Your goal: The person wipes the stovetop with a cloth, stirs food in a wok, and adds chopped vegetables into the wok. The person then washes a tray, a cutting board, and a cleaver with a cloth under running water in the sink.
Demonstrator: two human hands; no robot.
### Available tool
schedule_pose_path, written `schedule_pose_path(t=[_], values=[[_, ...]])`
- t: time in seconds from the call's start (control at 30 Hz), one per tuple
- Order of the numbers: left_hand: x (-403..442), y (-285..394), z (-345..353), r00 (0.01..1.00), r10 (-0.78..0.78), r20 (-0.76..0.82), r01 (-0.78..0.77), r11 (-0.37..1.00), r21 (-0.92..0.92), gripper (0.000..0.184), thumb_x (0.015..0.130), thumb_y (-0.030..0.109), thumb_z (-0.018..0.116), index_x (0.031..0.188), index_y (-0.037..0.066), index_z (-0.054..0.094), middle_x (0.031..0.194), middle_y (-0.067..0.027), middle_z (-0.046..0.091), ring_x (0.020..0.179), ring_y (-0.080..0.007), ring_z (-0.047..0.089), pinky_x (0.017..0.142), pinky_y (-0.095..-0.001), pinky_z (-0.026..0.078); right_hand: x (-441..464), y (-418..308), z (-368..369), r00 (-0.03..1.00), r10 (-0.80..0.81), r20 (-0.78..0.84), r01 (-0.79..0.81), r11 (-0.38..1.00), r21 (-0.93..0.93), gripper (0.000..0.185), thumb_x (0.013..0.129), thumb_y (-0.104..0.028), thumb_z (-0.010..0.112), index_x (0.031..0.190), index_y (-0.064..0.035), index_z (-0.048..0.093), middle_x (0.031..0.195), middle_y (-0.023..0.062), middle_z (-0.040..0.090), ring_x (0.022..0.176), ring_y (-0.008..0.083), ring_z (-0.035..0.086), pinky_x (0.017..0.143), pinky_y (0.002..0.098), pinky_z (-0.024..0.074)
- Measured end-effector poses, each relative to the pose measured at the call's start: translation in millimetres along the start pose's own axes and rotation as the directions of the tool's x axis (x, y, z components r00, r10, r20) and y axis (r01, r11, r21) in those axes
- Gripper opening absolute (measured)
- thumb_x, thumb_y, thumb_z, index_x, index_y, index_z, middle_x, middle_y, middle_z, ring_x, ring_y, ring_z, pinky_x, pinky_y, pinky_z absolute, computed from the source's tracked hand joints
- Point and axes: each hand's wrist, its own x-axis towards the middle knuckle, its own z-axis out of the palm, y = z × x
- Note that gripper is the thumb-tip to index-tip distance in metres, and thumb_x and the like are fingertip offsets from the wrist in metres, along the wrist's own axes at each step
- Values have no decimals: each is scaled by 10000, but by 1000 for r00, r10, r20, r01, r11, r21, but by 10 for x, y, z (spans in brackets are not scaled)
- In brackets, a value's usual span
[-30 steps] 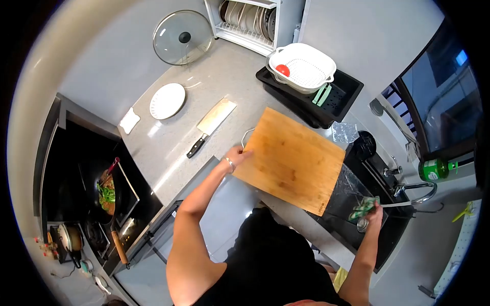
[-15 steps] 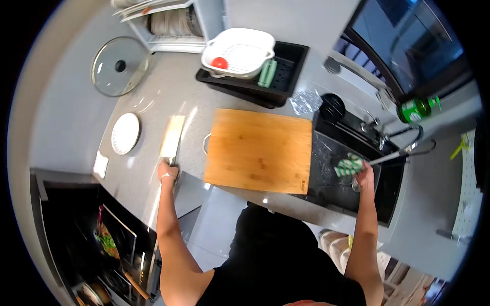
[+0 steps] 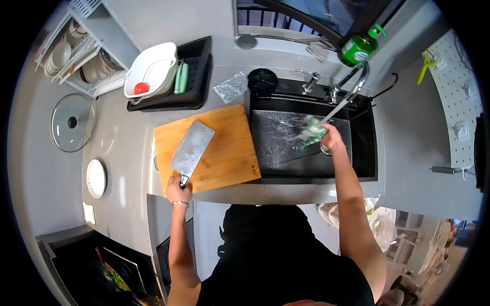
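Note:
My left hand [image 3: 178,190] is closed round the dark handle of a cleaver [image 3: 193,148]. The broad, wet-looking blade is over the wooden cutting board [image 3: 229,127]; whether it touches the board I cannot tell. Over the black sink [image 3: 275,166], my right hand [image 3: 332,136] grips a green-and-white checked cloth [image 3: 312,131], blurred by motion. The cloth is under the end of the tap's spout [image 3: 338,109]. Water lies in the basin below it.
A white basket [image 3: 153,64] with a tomato [image 3: 141,88] stands in a black tray [image 3: 204,71] beside green handles [image 3: 181,78]. Left are a white dish [image 3: 96,178] and glass lid [image 3: 73,122]. A soap bottle [image 3: 360,48] stands behind the sink; a pan sits on the stove.
My left hand has brought the cleaver rightward from the counter to over the board. My right hand holds the cloth, now under the tap. The view has turned toward the sink.

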Motion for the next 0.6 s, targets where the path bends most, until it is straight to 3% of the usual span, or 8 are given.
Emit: schedule_pose_path(t=[0.13, 0.23, 0.3, 0.4, 0.5, 0.53, 0.57, 0.6], values=[[93, 312, 181, 999, 45, 14, -46, 998, 43, 136, 583, 71, 605, 714, 42, 583, 755, -144, 529, 717, -341, 530, 637, -414, 444, -133, -120, 97, 994, 37, 106, -18, 984, -176, 287, 756, -138, 642, 1009, -29, 557, 909, 75, 617, 862, 203, 598, 784, 351, 472], [122, 213, 322, 993, 103, 54, -110, 981, 158, 279, 576, 81, 613, 855, 63, 618, 830, -149, 546, 763, -348, 531, 687, -418, 446, -83, -96, 62, 976, -128, 174, 160, 970, -182, 225, 770, -4, 603, 987, -27, 545, 908, 96, 621, 850, 208, 612, 790, 326, 482], [96, 476, 187, 987, 118, 111, -149, 932, 331, 396, 582, 87, 634, 976, 69, 599, 896, -157, 546, 812, -349, 520, 727, -431, 438, -79, -87, 23, 969, -142, 204, 195, 944, -267, 151, 804, -38, 594, 950, -51, 560, 893, 72, 615, 843, 175, 596, 764, 291, 468], [56, 1226, 91, 929, 368, -45, -364, 927, 87, 389, 637, 100, 656, 1015, 49, 583, 958, -161, 553, 899, -352, 517, 779, -419, 440, -159, -80, 0, 936, -172, 306, 282, 888, -363, 134, 830, -72, 589, 962, -54, 581, 894, 40, 601, 853, 131, 554, 750, 256, 435], [85, 2053, 604, 797, 590, 129, -470, 740, -481, 441, 729, 81, 653, 1151, 44, 528, 1110, -170, 521, 1045, -341, 494, 876, -369, 423, -225, -154, 51, 850, -191, 491, 459, 726, -513, 139, 847, -95, 579, 978, -53, 597, 914, 19, 591, 860, 113, 519, 754, 240, 410], [57, 2514, 617, 772, 553, 314, -200, 680, -705, 513, 731, 48, 656, 1214, 73, 487, 1189, -160, 474, 1055, -315, 493, 871, -336, 427, -254, -182, 65, 810, -179, 558, 527, 639, -560, 143, 852, -101, 576, 985, -54, 602, 922, 14, 588, 862, 112, 508, 759, 237, 403], [90, 2799, 768, 719, 634, 285, -274, 635, -723, 560, 732, 26, 657, 1250, 95, 456, 1256, -150, 427, 1100, -310, 469, 883, -317, 421, -392, -254, 120, 747, -213, 630, 629, 534, -565, 137, 871, -114, 552, 978, -46, 602, 931, 8, 580, 846, 118, 500, 751, 244, 402], [138, 3024, 1036, 685, 716, 135, -445, 557, -701, 574, 748, 0, 640, 1273, 100, 431, 1217, -92, 445, 1078, -218, 471, 824, -307, 437, -442, -292, 128, 744, -170, 646, 619, 540, -570, 137, 867, -110, 552, 977, -50, 605, 927, -2, 578, 843, 108, 496, 742, 245, 398]])
